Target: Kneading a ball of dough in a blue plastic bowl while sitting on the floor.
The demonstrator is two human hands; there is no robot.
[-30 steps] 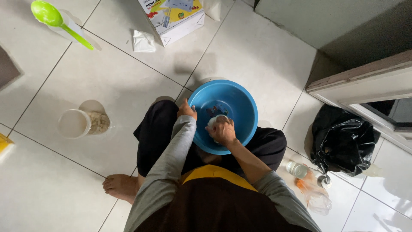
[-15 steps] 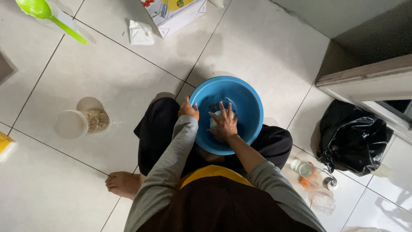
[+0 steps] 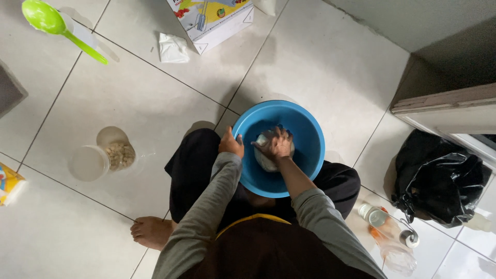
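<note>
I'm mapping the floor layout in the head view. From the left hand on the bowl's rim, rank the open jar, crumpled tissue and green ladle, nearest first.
From the left hand:
1. Open jar, on the floor to its left.
2. Crumpled tissue, up and left, beside the box.
3. Green ladle, top-left corner, farthest.

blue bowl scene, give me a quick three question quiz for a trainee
1. True or false: the left hand grips the rim of the blue bowl.
2. What does the right hand press on inside the bowl? A) a green spoon B) a pale soft lump C) a bottle
3. What lies on the floor tiles at the person's right, beside the black bag?

Key
1. True.
2. B, the pale lump; what it is cannot be told.
3. A clear bottle lying on its side.
</note>
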